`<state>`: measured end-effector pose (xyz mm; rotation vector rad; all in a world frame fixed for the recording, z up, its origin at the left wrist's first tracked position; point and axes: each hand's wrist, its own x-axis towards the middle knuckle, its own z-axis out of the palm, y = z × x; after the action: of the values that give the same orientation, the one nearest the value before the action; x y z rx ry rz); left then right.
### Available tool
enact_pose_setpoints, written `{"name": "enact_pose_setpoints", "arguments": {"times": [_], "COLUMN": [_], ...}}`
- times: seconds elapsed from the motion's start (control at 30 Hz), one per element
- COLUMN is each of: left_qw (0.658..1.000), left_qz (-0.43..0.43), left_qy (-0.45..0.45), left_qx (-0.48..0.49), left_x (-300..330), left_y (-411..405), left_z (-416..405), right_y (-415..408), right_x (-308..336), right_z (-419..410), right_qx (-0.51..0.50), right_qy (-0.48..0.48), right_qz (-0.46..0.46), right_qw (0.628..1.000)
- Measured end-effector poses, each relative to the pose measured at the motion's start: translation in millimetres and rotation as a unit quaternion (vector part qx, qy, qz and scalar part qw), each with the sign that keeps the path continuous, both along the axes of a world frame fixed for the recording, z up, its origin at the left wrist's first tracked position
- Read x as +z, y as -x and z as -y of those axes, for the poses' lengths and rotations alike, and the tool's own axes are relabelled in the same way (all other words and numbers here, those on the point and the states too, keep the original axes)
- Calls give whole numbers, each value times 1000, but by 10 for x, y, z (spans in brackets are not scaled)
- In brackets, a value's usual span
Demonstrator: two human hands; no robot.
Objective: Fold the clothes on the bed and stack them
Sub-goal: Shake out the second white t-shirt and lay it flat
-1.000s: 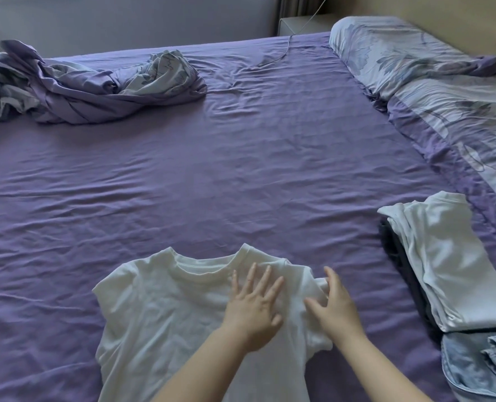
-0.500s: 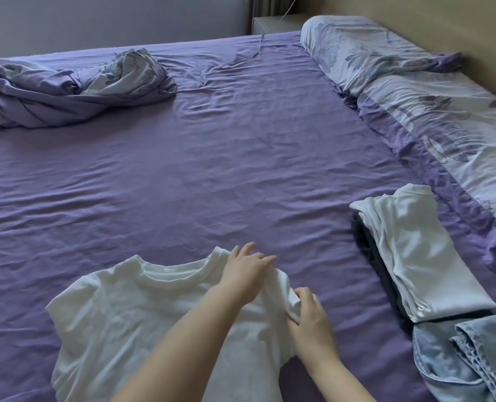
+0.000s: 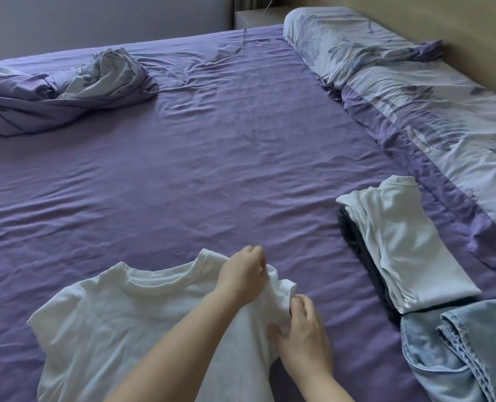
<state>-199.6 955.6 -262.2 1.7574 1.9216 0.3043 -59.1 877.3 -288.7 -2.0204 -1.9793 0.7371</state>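
While both hands gather its right sleeve, the white cotton T-shirt (image 3: 119, 323) lies spread on the purple-sheeted bed (image 3: 212, 169).
Left hand (image 3: 242, 275) and right hand (image 3: 304, 335) each pinch the fabric; a folded white-over-dark stack (image 3: 406, 245) sits well apart.

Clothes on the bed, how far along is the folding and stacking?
Done: a folded white top lies on a dark garment in the stack. In hand: the left hand and right hand grip the white T-shirt at its right sleeve; first fold barely begun. Left: finishing it, stacking it, perhaps the blue garment.
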Motion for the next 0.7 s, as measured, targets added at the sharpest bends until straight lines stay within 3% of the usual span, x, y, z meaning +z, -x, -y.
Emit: {"name": "enact_pose_setpoints", "arguments": {"times": [0.13,0.27,0.4,0.53,0.63,0.7], "left_qw": [990,982,992,985,980,983], "left_qz": [78,-25,43,143,156,135], "left_qy": [109,126,95,88,102,107], "left_qx": [-43,-140,-67,31,66,67], "left_x": [106,80,0,60,69,75], "left_y": [-180,-237,-195,-264,-296,-336], "left_z": [18,5,-4,-41,-83,-64], "right_y": [47,50,-20,-37,-101,-147], "right_x": [-75,-85,-150,-128,-191,-190], "right_z": [131,172,256,336,387,412], "right_qx": [29,11,4,-29,-12,-30], "right_qy": [-27,-46,-55,-2,-117,-145], "right_qz": [31,23,25,-65,-136,-165], "right_qw": [999,999,998,997,984,975]}}
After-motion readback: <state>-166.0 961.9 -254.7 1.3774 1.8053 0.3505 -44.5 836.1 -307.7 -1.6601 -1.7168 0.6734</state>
